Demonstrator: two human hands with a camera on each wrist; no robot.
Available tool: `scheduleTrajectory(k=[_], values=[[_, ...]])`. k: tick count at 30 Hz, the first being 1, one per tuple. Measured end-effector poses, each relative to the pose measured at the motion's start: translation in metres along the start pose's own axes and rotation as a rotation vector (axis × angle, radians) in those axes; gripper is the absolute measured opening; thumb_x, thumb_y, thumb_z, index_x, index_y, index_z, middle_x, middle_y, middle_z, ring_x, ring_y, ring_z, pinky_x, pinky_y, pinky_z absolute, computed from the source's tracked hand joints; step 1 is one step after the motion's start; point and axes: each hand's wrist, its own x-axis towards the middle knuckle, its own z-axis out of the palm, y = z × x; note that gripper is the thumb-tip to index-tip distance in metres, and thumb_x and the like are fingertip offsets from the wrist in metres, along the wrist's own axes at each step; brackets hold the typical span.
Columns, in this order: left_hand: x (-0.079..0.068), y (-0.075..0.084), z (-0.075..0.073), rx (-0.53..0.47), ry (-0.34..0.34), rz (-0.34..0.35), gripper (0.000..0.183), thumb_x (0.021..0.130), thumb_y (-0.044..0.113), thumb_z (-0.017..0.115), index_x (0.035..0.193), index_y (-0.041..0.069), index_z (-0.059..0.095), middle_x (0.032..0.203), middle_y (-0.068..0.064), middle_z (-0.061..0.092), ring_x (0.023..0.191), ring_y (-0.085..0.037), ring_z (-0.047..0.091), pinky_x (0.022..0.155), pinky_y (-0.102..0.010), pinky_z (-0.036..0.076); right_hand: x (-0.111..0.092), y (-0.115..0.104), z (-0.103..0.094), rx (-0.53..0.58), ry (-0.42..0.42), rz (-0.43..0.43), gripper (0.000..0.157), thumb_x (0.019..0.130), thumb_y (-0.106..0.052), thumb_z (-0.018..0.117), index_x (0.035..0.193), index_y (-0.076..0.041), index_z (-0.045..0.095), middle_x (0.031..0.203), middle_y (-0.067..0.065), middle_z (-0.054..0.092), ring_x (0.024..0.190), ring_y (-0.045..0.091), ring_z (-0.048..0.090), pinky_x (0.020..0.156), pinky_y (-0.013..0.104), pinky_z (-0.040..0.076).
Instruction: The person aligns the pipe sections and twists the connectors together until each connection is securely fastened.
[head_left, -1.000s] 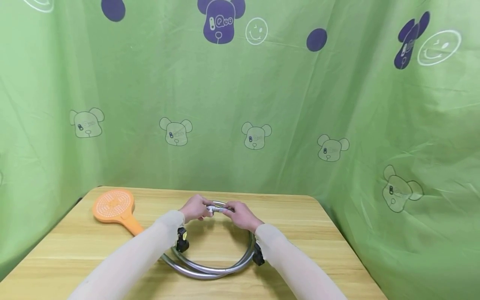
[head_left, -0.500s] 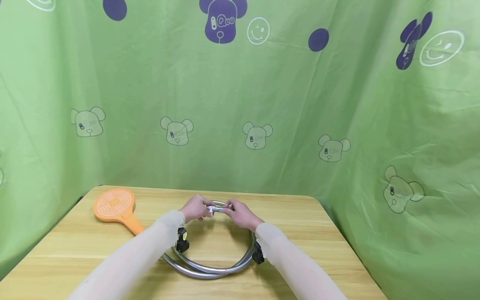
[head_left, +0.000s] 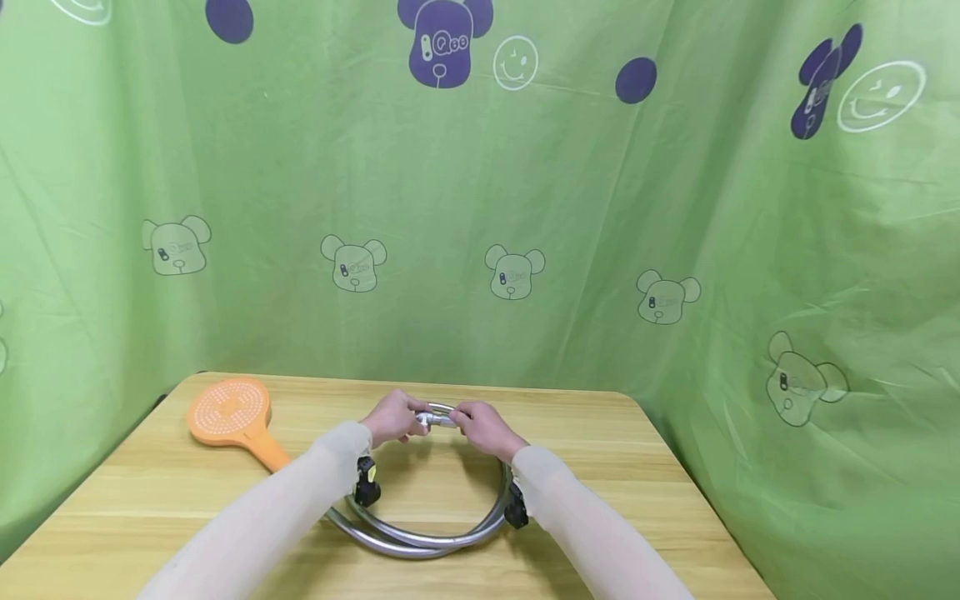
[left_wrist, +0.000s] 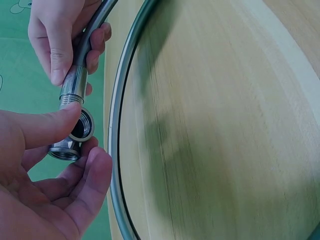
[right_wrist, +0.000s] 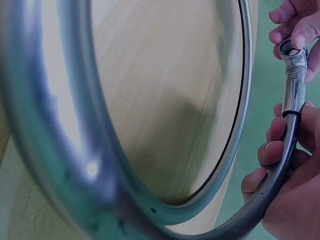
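Note:
In the head view my left hand (head_left: pixel 392 418) and right hand (head_left: pixel 486 428) meet above the far middle of the table. My left thumb and fingers pinch a chrome tee fitting (left_wrist: pixel 64 147), its threaded openings plain in the left wrist view. A silver shower hose (head_left: pixel 408 551) loops between my arms. My right hand grips it just behind its smooth metal end connector (left_wrist: pixel 75 82). That connector sits in line with the tee, and a band of thread (right_wrist: pixel 296 74) shows between them. How far it is screwed on, I cannot tell.
An orange shower head (head_left: pixel 228 408) lies on the left of the wooden table (head_left: pixel 600 492), its handle running under my left forearm. Hose coils rest on the tabletop below my hands. A green patterned curtain (head_left: pixel 435 333) hangs behind the table.
My right fingers have lifted, moved and settled again on the hose end, slightly farther right; more of the metal connector now shows. My left hand stays almost still with the tee.

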Motion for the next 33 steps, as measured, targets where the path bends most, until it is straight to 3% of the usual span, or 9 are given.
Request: scheduleTrajectory(k=[7,15,20,24,29,33], values=[[-0.0022,0.0000,0.0002,0.027,0.001,0.021,0.047,0.077,-0.005,0.076,0.123,0.000,0.071,0.083,-0.007,0.070,0.061,-0.017,0.053,0.055,-0.030,0.055,-0.0010,-0.0005,0.0011,0.028,0.021,0.000,0.018,0.105,-0.019,0.051,0.108,-0.007,0.063,0.082,0.014,0.063,0.062,0.012,0.047,0.054,0.024,0.040],[-0.0033,0.0022,-0.0001,0.006,-0.007,0.001,0.044,0.079,-0.004,0.076,0.122,0.002,0.072,0.087,-0.007,0.070,0.062,-0.015,0.052,0.057,-0.032,0.055,0.0006,0.0011,0.0014,0.020,0.029,0.009,0.023,0.106,-0.022,0.048,0.101,-0.012,0.068,0.083,0.016,0.064,0.060,0.011,0.045,0.052,0.023,0.039],[-0.0027,0.0021,-0.0007,0.006,-0.002,0.002,0.044,0.078,-0.005,0.077,0.120,0.003,0.073,0.087,-0.007,0.070,0.063,-0.018,0.054,0.056,-0.032,0.055,0.0008,-0.0011,0.0014,0.023,0.027,0.023,0.033,0.106,-0.028,0.048,0.097,-0.006,0.071,0.070,0.003,0.054,0.057,0.011,0.040,0.049,0.024,0.035],[-0.0017,0.0011,-0.0016,0.005,0.002,0.003,0.044,0.077,-0.005,0.077,0.119,0.004,0.073,0.087,-0.007,0.071,0.064,-0.019,0.055,0.056,-0.033,0.055,-0.0004,-0.0045,0.0013,0.008,0.009,0.036,0.033,0.100,-0.036,0.059,0.099,-0.007,0.074,0.071,-0.004,0.053,0.063,0.012,0.044,0.056,0.025,0.039],[-0.0014,0.0005,-0.0023,0.006,0.003,0.009,0.043,0.077,-0.005,0.076,0.119,0.003,0.073,0.084,-0.006,0.070,0.062,-0.016,0.053,0.055,-0.031,0.054,-0.0021,-0.0071,0.0004,0.003,-0.022,0.009,0.027,0.095,-0.028,0.067,0.105,-0.004,0.075,0.079,-0.001,0.059,0.070,0.013,0.048,0.062,0.026,0.043],[-0.0009,-0.0004,-0.0020,0.003,0.003,0.014,0.043,0.077,-0.005,0.076,0.119,0.003,0.073,0.083,-0.006,0.070,0.062,-0.016,0.053,0.056,-0.032,0.055,-0.0039,-0.0075,-0.0007,0.035,-0.023,0.005,0.024,0.095,-0.023,0.067,0.109,-0.004,0.066,0.084,0.003,0.059,0.071,0.013,0.048,0.061,0.026,0.044]])
